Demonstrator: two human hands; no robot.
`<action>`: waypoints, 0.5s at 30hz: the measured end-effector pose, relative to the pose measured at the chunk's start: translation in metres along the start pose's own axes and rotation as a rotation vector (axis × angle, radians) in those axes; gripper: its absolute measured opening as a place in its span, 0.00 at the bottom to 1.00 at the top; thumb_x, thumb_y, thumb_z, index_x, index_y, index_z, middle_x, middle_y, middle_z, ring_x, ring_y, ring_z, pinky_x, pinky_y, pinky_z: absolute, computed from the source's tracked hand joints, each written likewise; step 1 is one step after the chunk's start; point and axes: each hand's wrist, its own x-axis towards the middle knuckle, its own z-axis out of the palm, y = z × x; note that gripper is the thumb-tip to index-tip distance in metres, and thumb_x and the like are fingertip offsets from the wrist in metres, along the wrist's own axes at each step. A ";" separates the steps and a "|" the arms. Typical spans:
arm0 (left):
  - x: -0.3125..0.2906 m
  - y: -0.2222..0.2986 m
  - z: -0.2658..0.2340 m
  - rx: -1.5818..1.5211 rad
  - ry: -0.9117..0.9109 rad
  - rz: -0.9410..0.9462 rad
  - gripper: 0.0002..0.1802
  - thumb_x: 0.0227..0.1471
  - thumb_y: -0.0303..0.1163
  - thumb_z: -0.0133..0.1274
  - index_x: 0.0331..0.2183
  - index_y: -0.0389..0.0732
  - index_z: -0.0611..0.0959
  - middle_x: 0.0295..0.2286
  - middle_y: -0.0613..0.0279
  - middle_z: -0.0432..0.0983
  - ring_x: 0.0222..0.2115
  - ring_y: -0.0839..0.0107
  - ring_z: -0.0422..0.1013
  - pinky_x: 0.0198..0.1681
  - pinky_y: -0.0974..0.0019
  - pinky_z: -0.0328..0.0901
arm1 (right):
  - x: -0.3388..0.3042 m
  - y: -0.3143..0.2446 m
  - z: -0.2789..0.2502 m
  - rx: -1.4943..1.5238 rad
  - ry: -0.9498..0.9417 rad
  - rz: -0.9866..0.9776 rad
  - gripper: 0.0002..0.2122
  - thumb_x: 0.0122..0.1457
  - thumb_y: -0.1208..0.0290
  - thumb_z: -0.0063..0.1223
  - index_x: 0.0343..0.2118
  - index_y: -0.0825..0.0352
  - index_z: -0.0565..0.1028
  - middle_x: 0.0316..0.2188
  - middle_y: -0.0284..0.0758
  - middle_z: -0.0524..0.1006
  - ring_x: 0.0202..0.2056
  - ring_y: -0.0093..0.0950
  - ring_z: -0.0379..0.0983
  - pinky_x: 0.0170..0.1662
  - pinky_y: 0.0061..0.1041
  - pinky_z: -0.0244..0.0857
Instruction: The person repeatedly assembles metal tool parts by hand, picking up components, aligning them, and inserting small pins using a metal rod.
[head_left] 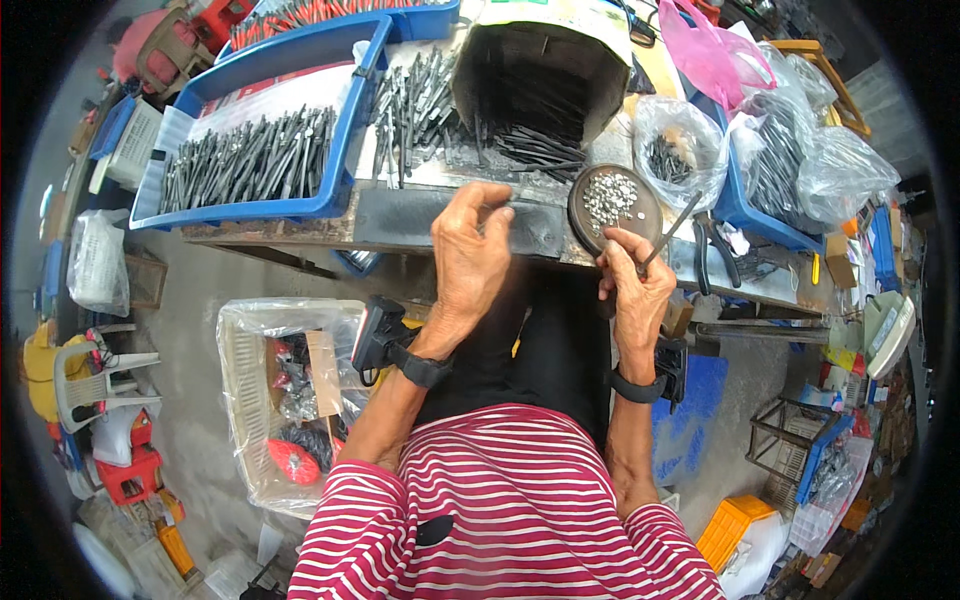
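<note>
My right hand is closed, with a thin dark rod slanting up out of its grip. Its thumb and forefinger pinch together at the near rim of a round brown dish of small silvery metal pieces. Whether the fingertips also hold one of those pieces is too small to tell. My left hand hovers at the bench's front edge, over a dark flat strip. Its fingers are curled toward the thumb, and anything between them is hidden.
A blue tray of black sticks is at left. A tipped-over bag of black sticks lies behind my hands. Right of the dish are a clear bag, black-handled pliers and a blue bin. A plastic-lined crate stands below left.
</note>
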 end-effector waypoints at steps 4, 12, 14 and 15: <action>0.019 -0.010 -0.023 0.113 0.087 0.055 0.07 0.43 0.18 0.45 0.29 0.32 0.75 0.21 0.66 0.70 0.20 0.82 0.63 0.23 0.78 0.61 | 0.001 0.002 -0.005 -0.065 -0.001 -0.031 0.08 0.52 0.75 0.47 0.33 0.72 0.73 0.17 0.30 0.71 0.13 0.14 0.61 0.15 0.12 0.54; 0.064 -0.021 -0.041 0.305 0.227 0.117 0.16 0.38 0.13 0.34 0.31 0.30 0.73 0.27 0.55 0.69 0.24 0.74 0.66 0.29 0.71 0.65 | 0.000 0.002 -0.008 -0.096 -0.002 -0.014 0.08 0.51 0.75 0.48 0.33 0.72 0.73 0.18 0.30 0.72 0.13 0.13 0.61 0.14 0.12 0.53; 0.072 -0.031 -0.038 0.372 0.279 0.124 0.19 0.30 0.12 0.39 0.31 0.32 0.72 0.25 0.53 0.65 0.24 0.66 0.63 0.30 0.66 0.61 | 0.000 0.002 -0.008 -0.107 0.004 -0.008 0.08 0.51 0.75 0.48 0.33 0.72 0.73 0.18 0.30 0.72 0.14 0.13 0.60 0.15 0.12 0.53; 0.076 -0.034 -0.038 0.437 0.286 0.148 0.20 0.29 0.11 0.39 0.32 0.32 0.72 0.26 0.52 0.65 0.25 0.63 0.64 0.31 0.65 0.61 | 0.001 0.002 -0.008 -0.118 0.001 -0.018 0.08 0.51 0.75 0.48 0.33 0.72 0.73 0.18 0.29 0.71 0.14 0.12 0.60 0.16 0.12 0.53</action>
